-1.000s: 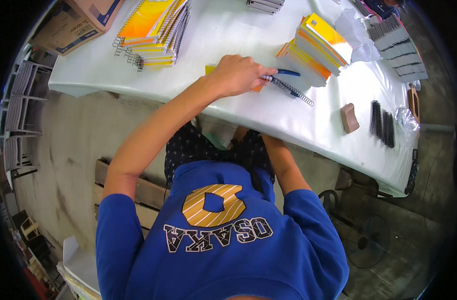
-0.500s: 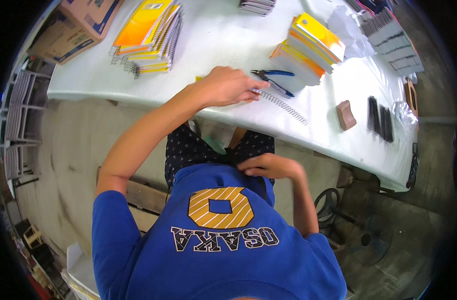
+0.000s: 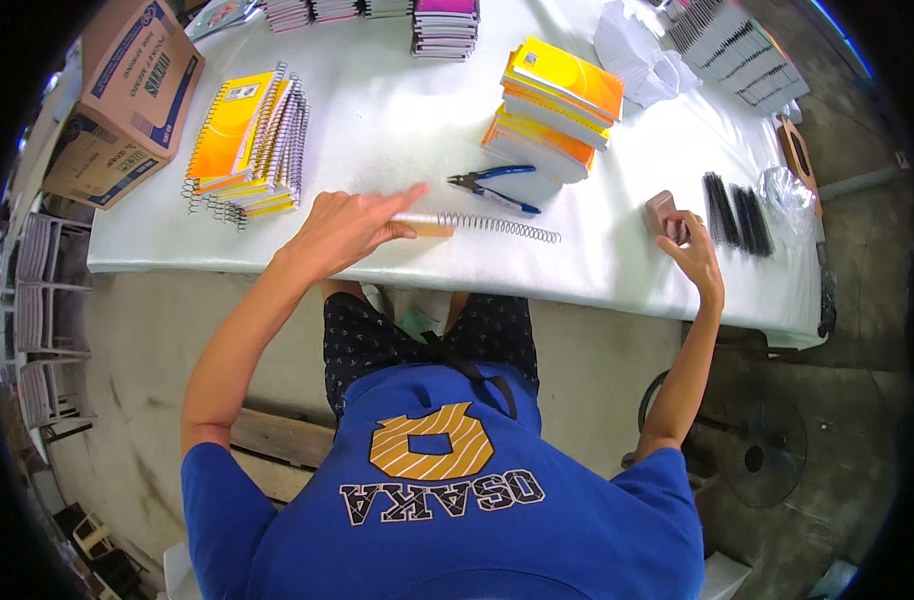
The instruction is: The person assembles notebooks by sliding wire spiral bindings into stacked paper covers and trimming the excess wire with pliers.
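My left hand [image 3: 342, 232] is closed around a small notebook [image 3: 429, 229] at the near edge of the table, its index finger stretched out. A metal spiral wire [image 3: 507, 228] runs along the notebook's edge and sticks out well past its right end. Over on the right, my right hand [image 3: 693, 255] grips a brown block [image 3: 660, 213], thumb and fingers around its near side. Blue-handled cutting pliers [image 3: 497, 185] lie just beyond the wire, touched by neither hand.
Spiral-bound yellow notebooks [image 3: 242, 140] are piled at the left beside a cardboard box [image 3: 127, 105]. Yellow notebooks [image 3: 552, 110] stand stacked behind the pliers. Dark spiral wires [image 3: 737, 215] lie right of the block. Purple notebooks [image 3: 445, 28] and crumpled plastic [image 3: 637, 60] are farther back.
My right hand has gone from near my waist out to the brown block and taken hold of it. My left hand, with the notebook, has shifted left; the whole view has shifted too.
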`<action>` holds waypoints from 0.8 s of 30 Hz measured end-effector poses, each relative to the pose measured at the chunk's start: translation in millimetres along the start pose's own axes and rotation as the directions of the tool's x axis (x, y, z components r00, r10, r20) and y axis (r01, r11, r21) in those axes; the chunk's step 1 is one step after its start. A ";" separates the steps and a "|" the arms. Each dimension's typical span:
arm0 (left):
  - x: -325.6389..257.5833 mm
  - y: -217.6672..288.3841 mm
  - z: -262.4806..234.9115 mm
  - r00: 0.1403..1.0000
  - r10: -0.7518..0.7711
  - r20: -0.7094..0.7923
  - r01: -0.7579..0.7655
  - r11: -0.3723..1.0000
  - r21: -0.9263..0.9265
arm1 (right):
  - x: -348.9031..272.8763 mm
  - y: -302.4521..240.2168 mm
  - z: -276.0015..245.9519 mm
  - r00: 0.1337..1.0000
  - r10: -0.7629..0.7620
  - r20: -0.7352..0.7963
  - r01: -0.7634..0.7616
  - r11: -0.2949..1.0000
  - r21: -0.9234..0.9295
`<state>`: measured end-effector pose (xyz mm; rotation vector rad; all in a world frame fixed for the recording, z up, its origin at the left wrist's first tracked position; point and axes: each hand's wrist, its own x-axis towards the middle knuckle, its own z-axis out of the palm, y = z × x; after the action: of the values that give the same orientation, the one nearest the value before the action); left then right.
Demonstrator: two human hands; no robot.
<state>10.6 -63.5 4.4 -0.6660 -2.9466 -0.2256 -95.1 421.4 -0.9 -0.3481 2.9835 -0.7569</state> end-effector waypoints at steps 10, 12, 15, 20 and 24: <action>9.1 -15.6 0.2 0.970 0.087 0.226 -0.065 0.993 -0.102 | 54.1 -183.8 78.5 0.565 -0.706 0.427 0.360 0.677 0.642; 9.3 -14.4 3.8 0.980 0.071 0.188 -0.049 0.992 -0.120 | 53.5 -196.5 86.8 0.535 -0.658 0.530 0.337 0.741 0.581; 7.0 -13.2 5.9 0.991 0.094 0.094 -0.076 0.981 -0.181 | 62.5 -188.5 91.3 0.547 -0.680 0.488 0.293 0.701 0.650; 5.6 -9.0 0.0 0.989 0.034 0.143 -0.023 0.997 -0.078 | 57.8 -200.8 97.6 0.569 -0.614 0.547 0.351 0.783 0.514; 6.5 -5.0 -8.6 0.961 -0.068 0.269 0.083 0.995 -0.047 | 57.4 -188.9 94.8 0.501 -0.845 0.187 0.122 0.283 0.951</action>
<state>3.3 -66.7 13.2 -0.6372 -3.2397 -0.2462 -103.0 202.7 6.3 -1.2628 1.3510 -1.6005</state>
